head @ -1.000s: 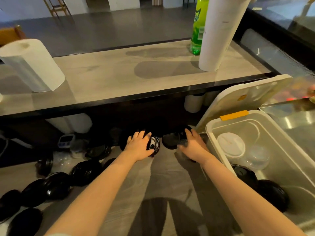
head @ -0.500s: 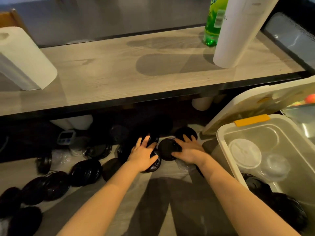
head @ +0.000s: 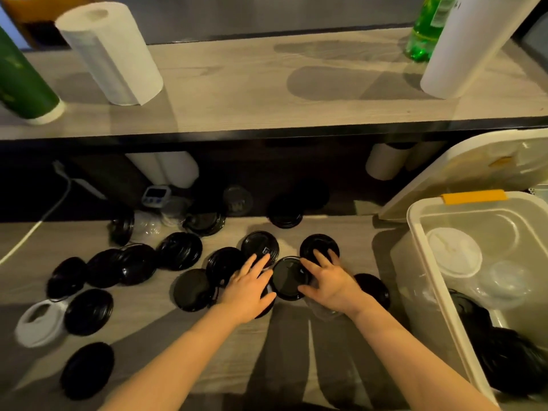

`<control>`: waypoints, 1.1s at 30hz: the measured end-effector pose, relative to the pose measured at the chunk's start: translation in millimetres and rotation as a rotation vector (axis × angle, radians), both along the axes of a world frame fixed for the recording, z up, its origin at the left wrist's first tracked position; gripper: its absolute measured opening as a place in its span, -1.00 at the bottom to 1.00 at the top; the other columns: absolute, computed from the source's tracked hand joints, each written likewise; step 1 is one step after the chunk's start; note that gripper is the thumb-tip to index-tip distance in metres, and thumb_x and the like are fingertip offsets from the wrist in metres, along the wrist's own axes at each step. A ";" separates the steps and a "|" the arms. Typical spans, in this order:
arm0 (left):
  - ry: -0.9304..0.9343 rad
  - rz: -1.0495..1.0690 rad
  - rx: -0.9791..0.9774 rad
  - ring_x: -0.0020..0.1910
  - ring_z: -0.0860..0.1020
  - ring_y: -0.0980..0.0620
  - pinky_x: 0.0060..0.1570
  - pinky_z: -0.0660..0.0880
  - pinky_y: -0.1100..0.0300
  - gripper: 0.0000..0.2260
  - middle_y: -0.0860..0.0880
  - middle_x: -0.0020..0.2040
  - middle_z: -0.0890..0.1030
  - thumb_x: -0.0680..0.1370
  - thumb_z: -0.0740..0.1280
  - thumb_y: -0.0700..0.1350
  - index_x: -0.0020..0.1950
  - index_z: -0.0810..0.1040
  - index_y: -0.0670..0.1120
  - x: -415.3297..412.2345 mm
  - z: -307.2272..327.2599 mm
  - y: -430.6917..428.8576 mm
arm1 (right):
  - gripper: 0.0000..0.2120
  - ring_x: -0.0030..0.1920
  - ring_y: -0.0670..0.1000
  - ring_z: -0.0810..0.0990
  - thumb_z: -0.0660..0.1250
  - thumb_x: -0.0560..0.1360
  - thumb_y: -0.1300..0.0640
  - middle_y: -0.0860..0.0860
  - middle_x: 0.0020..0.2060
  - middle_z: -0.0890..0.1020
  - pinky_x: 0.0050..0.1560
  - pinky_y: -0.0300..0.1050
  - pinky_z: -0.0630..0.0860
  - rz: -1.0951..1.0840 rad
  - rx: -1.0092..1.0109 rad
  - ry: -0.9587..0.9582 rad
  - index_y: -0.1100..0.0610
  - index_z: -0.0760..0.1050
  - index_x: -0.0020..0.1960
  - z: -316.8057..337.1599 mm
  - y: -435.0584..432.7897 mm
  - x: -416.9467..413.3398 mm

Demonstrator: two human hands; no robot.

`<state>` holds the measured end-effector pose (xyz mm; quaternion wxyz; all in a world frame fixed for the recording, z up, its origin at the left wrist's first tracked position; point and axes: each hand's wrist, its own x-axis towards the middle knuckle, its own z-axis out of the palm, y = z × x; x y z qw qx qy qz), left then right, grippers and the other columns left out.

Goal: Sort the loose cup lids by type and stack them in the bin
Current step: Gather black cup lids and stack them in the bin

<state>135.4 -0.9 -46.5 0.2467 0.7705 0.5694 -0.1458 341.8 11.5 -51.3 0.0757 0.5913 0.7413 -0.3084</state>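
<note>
Plainly the sorting is at an early stage. The bin (head: 427, 201) stands open, and inside it lie a white lid (head: 453, 252) at the far end, a clear lid (head: 504, 277) beside that, and a heap of black lids (head: 504, 360) at the near end. The black ones look tumbled rather than stacked, though the dim light makes that hard to judge.

Most of the work lies outside the bin. Left of it, across the worktop (head: 178, 351), are a good many loose black lids (head: 89, 311), a single white lid (head: 38, 323) farthest from the bin, and a few clear lids (head: 237, 200) back in the shadow under the shelf.

Just left of the bin, both hands are down among the lids. The left hand (head: 247, 287) lies flat with fingers spread over black lids, gripping nothing. The right hand (head: 329, 283), nearer the bin, also has its fingers spread wide and touches the edge of a black lid (head: 287, 277) lying between the two hands. Neither hand has lifted one. Gathering the black lids into a stack seems to be the step in hand.
</note>
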 end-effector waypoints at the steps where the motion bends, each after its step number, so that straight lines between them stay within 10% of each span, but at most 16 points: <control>1: -0.001 0.005 0.009 0.53 -0.19 0.02 0.47 0.01 -0.08 -0.50 0.09 0.56 -0.12 0.61 0.10 0.11 0.53 0.13 0.00 -3.0 0.7 -4.8 | -0.33 0.52 0.24 -0.07 0.21 0.53 -0.19 0.11 0.53 0.09 0.48 0.10 0.02 0.010 -0.004 -0.002 -0.01 0.08 0.54 0.7 -3.5 -2.4; 8: -0.037 0.018 0.249 0.47 0.10 0.01 0.44 0.10 0.00 -0.60 0.01 0.46 0.23 0.62 0.10 0.04 0.44 0.28 -0.03 -7.0 14.4 11.5 | -0.50 0.33 0.11 0.34 0.20 0.55 -0.09 0.03 0.31 0.46 0.21 0.01 0.38 -0.065 0.282 0.006 0.04 0.27 0.44 18.4 24.6 -8.3; 16: 0.028 0.215 0.126 0.54 -0.15 -0.03 0.47 -0.03 -0.10 -0.49 -0.02 0.56 -0.07 0.61 0.13 0.07 0.53 0.09 0.01 -35.3 24.5 83.0 | -0.34 0.46 0.24 0.14 0.16 0.53 -0.22 0.11 0.51 0.13 0.42 0.16 0.16 -0.037 0.044 -0.162 -0.11 -0.03 0.53 15.1 120.3 -23.4; 24: 0.154 0.252 0.017 0.39 0.30 -0.17 0.38 0.18 -0.06 -0.51 -0.16 0.39 0.38 0.58 0.12 0.18 0.42 0.30 -0.06 -44.0 25.0 145.8 | -0.31 0.51 0.24 -0.05 0.12 0.50 -0.32 0.08 0.54 -0.03 0.45 0.21 -0.03 0.050 0.027 -0.204 -0.16 -0.05 0.53 2.0 114.0 -34.7; 33: 0.096 0.142 0.132 0.52 0.00 -0.10 0.47 -0.05 -0.12 -0.39 -0.05 0.53 0.09 0.58 0.13 0.17 0.54 0.00 0.01 -50.4 12.9 110.1 | -0.34 0.52 0.18 -0.22 0.10 0.52 -0.31 0.07 0.54 -0.18 0.46 0.24 -0.06 0.115 0.047 -0.142 -0.18 -0.05 0.53 -3.4 58.6 -47.9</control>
